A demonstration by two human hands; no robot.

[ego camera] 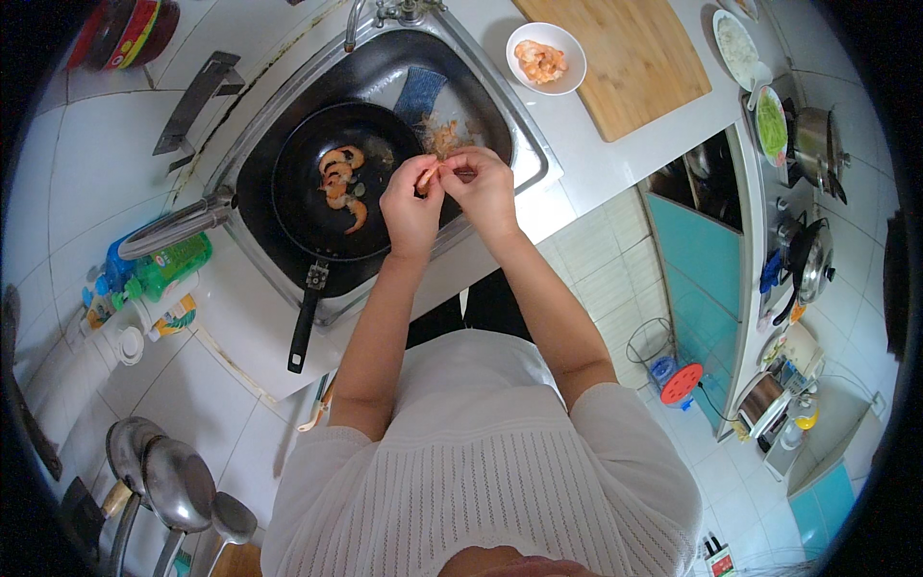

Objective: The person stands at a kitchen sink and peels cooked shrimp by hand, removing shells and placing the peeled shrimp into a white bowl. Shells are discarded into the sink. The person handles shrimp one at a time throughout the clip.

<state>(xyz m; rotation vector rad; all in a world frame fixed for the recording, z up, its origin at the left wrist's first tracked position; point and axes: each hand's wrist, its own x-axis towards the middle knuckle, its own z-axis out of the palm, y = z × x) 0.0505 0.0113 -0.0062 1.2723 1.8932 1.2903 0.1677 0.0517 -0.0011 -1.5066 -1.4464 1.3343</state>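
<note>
My left hand (411,205) grips a cooked shrimp (427,177) between thumb and fingers, above the right rim of the frying pan. My right hand (482,189) pinches the same shrimp from the other side, its fingertips meeting those of the left. In the black frying pan (310,234), set in the sink, lie several orange shrimp (336,180). A heap of shrimp shells (441,134) rests on the sink floor just beyond my fingers. On the counter to the upper right, a white bowl (546,87) holds peeled-looking shrimp (539,62).
The steel sink (535,155) has a faucet (353,29) at its far edge and a blue cloth (420,94) inside. The pan handle (308,317) juts over the near rim. A wooden cutting board (634,72) lies beside the bowl. Detergent bottles (173,267) stand at left.
</note>
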